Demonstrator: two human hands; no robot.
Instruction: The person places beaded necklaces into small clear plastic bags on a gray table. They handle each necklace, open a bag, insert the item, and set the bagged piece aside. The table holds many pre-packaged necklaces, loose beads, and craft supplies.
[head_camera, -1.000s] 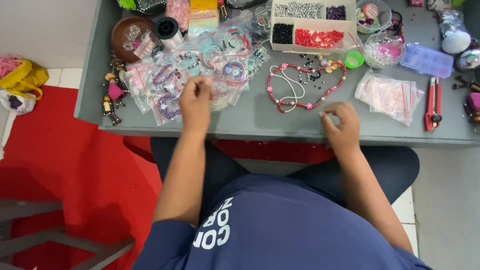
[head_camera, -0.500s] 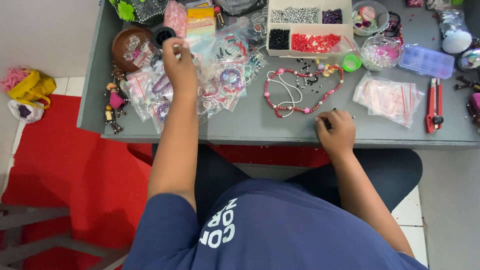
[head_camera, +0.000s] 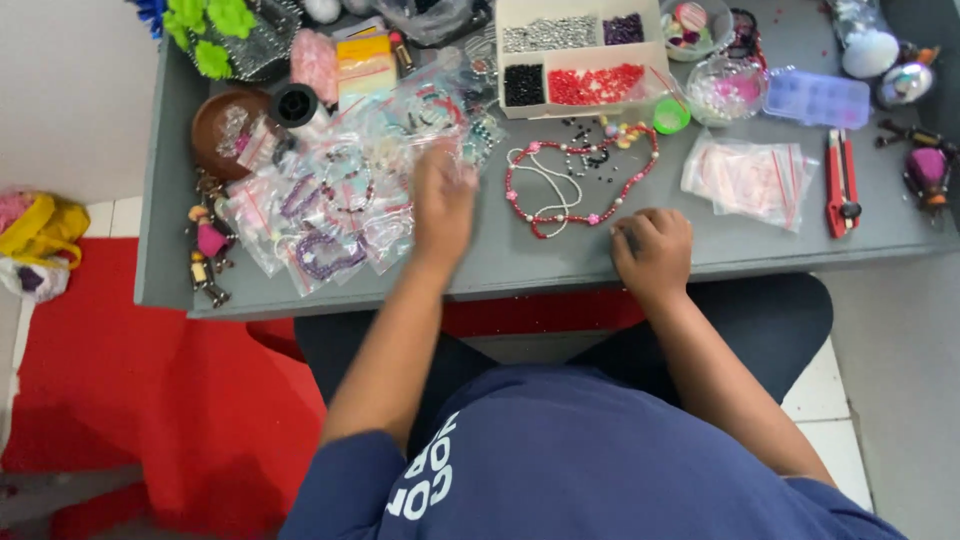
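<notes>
Since half a second ago, the left hand has drawn back from the far side of the pile of clear bead packets and now hovers blurred over its near right edge; whether it grips anything cannot be told. Curled into a loose fist, the right hand rests on the grey table, just beside the red beaded necklace, which lies looped below the compartmented bead box.

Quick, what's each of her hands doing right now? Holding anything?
Left hand: blurred, over the clear packets of beadwork; grip cannot be told.
Right hand: curled shut on the grey table beside the red bead strand; contents hidden.
</notes>
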